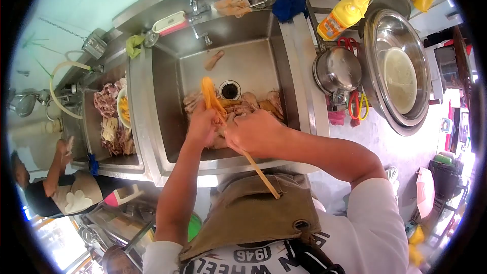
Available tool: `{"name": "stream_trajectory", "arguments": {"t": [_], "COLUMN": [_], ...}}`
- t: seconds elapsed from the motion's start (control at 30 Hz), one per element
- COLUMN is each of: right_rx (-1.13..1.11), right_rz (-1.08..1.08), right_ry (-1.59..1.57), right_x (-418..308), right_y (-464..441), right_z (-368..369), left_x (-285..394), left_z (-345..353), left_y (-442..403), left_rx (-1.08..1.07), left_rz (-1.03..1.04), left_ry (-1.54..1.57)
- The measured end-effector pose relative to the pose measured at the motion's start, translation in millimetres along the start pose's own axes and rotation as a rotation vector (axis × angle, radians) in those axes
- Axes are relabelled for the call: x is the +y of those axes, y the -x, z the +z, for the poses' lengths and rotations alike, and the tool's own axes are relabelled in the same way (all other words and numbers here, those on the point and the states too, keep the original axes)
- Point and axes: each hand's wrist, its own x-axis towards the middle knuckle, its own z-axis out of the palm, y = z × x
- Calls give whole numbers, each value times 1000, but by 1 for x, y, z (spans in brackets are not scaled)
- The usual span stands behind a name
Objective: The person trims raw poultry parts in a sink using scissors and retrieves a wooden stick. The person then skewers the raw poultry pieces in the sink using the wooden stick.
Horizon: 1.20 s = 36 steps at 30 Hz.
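Over the large steel sink (167,71), my left hand (204,126) is closed on a yellow-orange piece (208,91) that sticks up from its fingers. My right hand (256,133) is closed right beside it around a thin light-brown stick (261,173), whose lower end slants toward the brown apron (248,210). Pale meat pieces (250,100) lie in the sink behind and beneath both hands, near the round drain (230,90). One piece (214,60) lies apart, farther back. The contact between the hands is partly hidden by the fingers.
A second sink at left holds meat (109,96) and a bowl of orange pieces (124,107). Another person (53,187) stands beyond. At right are a pot (339,69), steel basins (373,66), scissors (364,106) and a yellow bottle (344,16). Faucets line the back.
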Motion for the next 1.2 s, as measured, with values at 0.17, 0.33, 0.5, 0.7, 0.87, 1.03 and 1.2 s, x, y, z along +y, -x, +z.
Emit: {"name": "stream_trajectory", "arguments": {"t": [0.17, 0.33, 0.5, 0.7, 0.87, 1.03, 1.2], "right_rx": [48, -63, -155, -218, -56, 86, 57], "right_rz": [-17, -31, 4, 25, 11, -72, -37], "right_ry": [3, 15, -64, -52, -10, 103, 98], "right_x": [2, 1, 0, 6, 27, 29, 27], "right_y": [0, -3, -9, -17, -14, -18, -19], "right_z": [-2, -5, -5, -3, 36, 52, 55], "left_x": [12, 15, 2, 8, 14, 5, -18], "left_z": [9, 20, 10, 30, 41, 15, 7], "left_y": [6, 13, 4, 5, -7, -24, -34], "left_rx": [-33, -5, -19, 145, 149, 84, 132], "left_rz": [-2, 51, 51, 43, 36, 249, 160], "left_ry": [-3, 23, 11, -66, -259, -674, -396]}}
